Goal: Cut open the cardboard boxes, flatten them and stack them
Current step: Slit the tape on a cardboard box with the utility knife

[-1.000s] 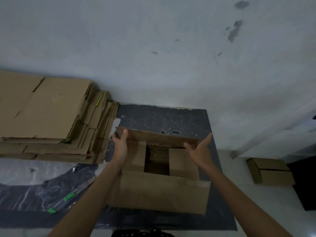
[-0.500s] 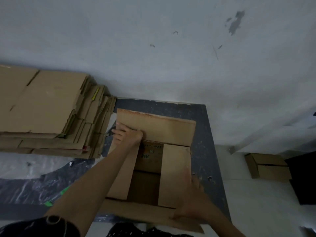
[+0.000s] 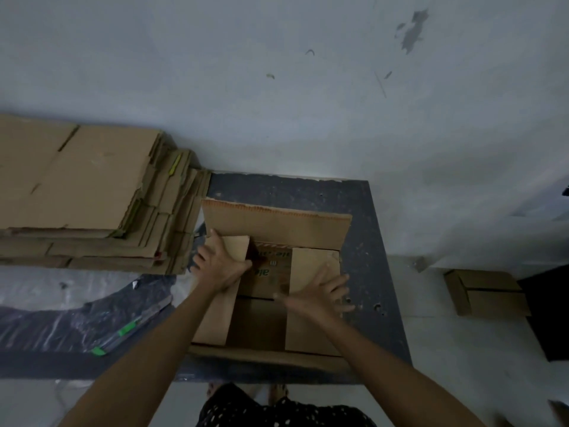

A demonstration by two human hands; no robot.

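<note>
An opened brown cardboard box [image 3: 277, 223] lies on a dark mat [image 3: 366, 241] in front of me, its far flap standing up and its two side flaps folded inward. My left hand [image 3: 220, 265] presses flat on the left inner flap [image 3: 212, 315], fingers spread. My right hand [image 3: 320, 292], blurred and with fingers spread, lies on the right inner flap [image 3: 308, 334]. Printed lettering shows on the inner wall between the flaps. A tall stack of flattened cardboard [image 3: 80, 192] sits to the left of the box.
A utility knife with green marks [image 3: 129, 329] lies on plastic sheeting [image 3: 46, 303] at the left. A small folded cardboard box [image 3: 486, 291] sits on the pale floor at the right. A white wall stands right behind the mat. My feet show at the bottom.
The right hand has moved from the near edge of the box up onto the right inner flap. The left hand has shifted slightly down onto the left flap. The far flap still stands.
</note>
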